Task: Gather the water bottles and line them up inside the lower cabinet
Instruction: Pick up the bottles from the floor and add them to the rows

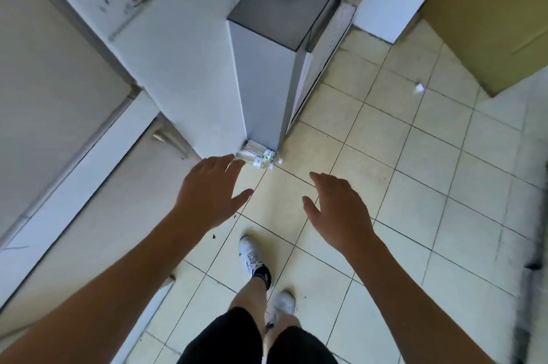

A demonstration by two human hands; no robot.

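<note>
Clear ribbed plastic water bottles (257, 157)

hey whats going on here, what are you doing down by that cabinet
A person stands on the tiled floor, both hands open and empty, reaching down. The left hand is nearest the water bottles, which lie on the floor against the foot of the grey cabinet. The right hand hovers beside it. Nothing is picked up yet.
</note>
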